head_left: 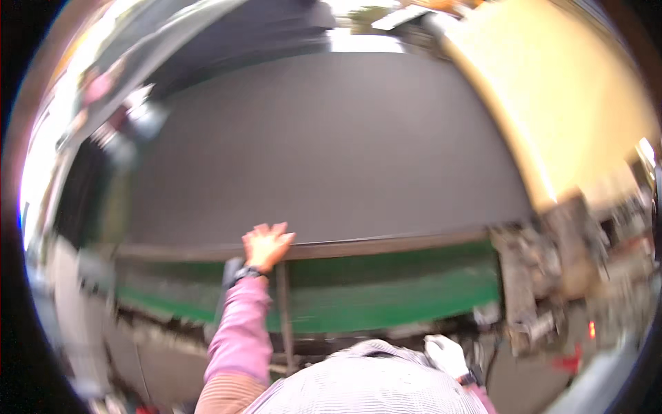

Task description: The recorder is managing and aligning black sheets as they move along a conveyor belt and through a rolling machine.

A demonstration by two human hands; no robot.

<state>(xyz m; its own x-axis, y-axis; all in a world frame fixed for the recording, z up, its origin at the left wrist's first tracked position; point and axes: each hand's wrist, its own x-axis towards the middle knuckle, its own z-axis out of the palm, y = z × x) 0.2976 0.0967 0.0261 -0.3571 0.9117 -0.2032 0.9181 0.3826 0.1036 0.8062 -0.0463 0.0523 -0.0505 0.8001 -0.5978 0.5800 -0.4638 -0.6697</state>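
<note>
My left hand (pixel 266 246), bare, rests at the near edge of a wide dark grey flat surface (pixel 331 152). Its fingers are spread and point away from me, with nothing held in them. A pink sleeve and a dark wristband show behind that hand. My right hand (pixel 447 355), in a white glove, hangs low beside my body at the lower right. Its fingers are blurred, so whether they are curled round anything is unclear. Below the dark surface runs a green panel (pixel 393 290), with a thin upright bar in front of it near my left forearm.
A large tan curved panel (pixel 552 96) rises at the right of the dark surface. Brownish machine parts (pixel 545 262) stand below it, close to the right corner. Dark grey material (pixel 255 31) lies at the far left edge. Much of the surroundings is smeared by motion.
</note>
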